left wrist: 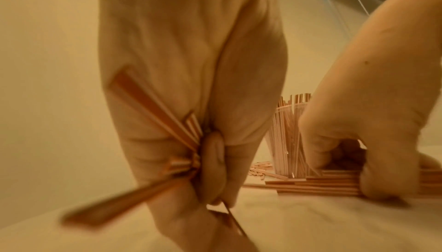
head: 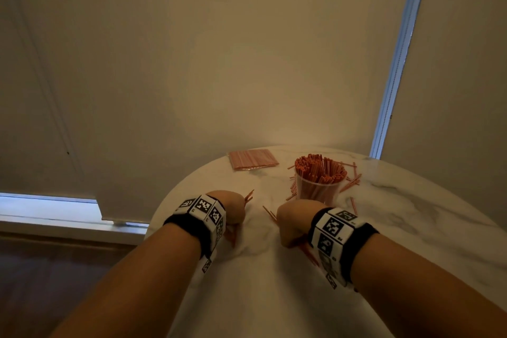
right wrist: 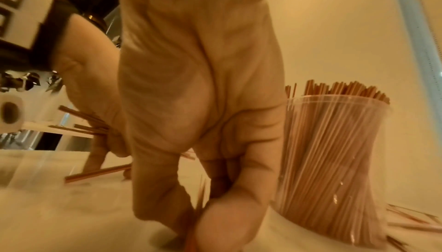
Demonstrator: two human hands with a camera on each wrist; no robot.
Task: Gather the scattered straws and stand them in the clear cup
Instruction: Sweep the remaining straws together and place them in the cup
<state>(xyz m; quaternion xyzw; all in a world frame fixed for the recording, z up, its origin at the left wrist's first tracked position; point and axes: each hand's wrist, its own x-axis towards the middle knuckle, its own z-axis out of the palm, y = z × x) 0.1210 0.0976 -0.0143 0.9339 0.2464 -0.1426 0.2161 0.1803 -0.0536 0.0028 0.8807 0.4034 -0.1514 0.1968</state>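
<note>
Gripping a straw bundle [left wrist: 153,108] in my left hand [head: 231,207], fingers curled round it; my right hand [head: 293,223] is clutching more straws [left wrist: 334,182], both just before the clear cup [head: 318,186]. Loose straws [head: 351,181] are lying around that cup on the surface [head: 411,214].

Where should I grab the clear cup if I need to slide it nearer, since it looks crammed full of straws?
Grip the clear cup low on its bare side wall, coming from the near side by the right hand. Straws stick up above the rim, so a grasp from above would likely crush them, and the tall, packed cup may tip if pushed high. Loose straws lie around its base on the table.
</note>
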